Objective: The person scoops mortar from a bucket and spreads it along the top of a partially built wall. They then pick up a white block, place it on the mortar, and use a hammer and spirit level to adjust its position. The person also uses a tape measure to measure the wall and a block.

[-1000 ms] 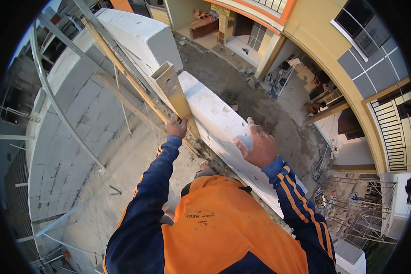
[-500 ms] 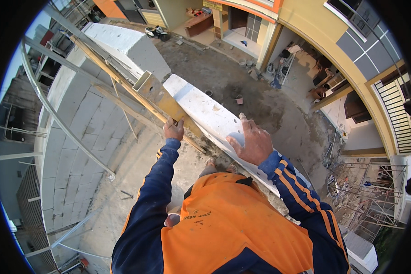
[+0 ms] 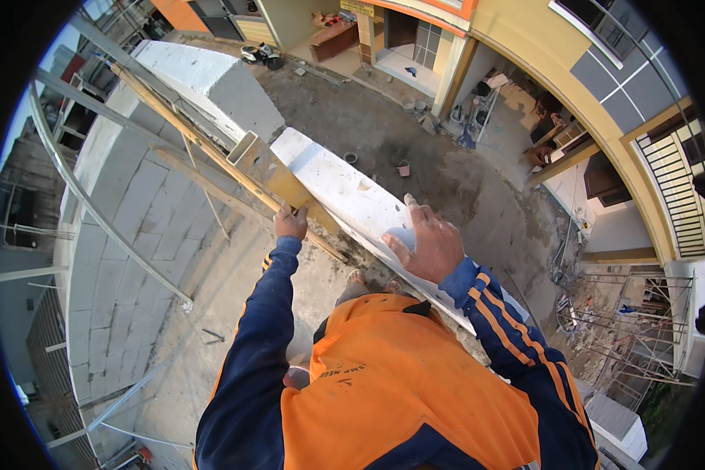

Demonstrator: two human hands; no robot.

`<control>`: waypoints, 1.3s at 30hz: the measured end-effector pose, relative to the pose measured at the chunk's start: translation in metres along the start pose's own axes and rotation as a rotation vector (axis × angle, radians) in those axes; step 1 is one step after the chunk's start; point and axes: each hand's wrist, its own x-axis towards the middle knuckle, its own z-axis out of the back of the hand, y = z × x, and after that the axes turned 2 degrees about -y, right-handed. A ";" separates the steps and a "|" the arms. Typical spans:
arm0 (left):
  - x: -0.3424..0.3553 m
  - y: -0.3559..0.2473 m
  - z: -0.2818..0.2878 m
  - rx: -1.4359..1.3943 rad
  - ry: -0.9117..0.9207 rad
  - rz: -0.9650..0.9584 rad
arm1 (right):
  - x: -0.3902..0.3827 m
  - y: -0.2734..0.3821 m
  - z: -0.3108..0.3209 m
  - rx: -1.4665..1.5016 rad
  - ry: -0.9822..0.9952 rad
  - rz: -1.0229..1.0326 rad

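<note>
My right hand (image 3: 428,243) rests on the white block wall's top (image 3: 345,184), fingers stretched out and thumb apart, holding nothing. A shadow lies beside it on the pale surface. Against the wall's near side leans a yellow-brown board (image 3: 278,174) with a box-like hollow end. My left hand (image 3: 291,224) is closed at the board's lower edge, finger and thumb bent around it. Just left of those fingers runs a long wooden pole (image 3: 227,166), slanting from the upper left; whether the hand also touches it I cannot tell.
A grey block wall (image 3: 133,235) and a curved metal tube (image 3: 94,200) stand at left. Past the white wall is a drop to a muddy yard (image 3: 439,172) holding a pink bucket (image 3: 403,168) and a motorcycle (image 3: 262,55). Scaffolding (image 3: 642,321) stands lower right.
The view has shifted slightly, so the scene sits a little further left. Both hands keep their places, the left at the board and the right on the wall.
</note>
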 end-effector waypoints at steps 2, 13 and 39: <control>0.004 0.004 0.005 -0.075 -0.011 0.019 | -0.001 -0.001 -0.001 0.004 0.033 -0.006; 0.000 -0.002 0.005 -0.183 -0.062 0.031 | 0.000 -0.001 -0.001 -0.009 0.035 0.004; 0.002 -0.002 0.008 0.146 -0.034 0.008 | 0.032 0.029 -0.006 -0.207 -0.015 0.278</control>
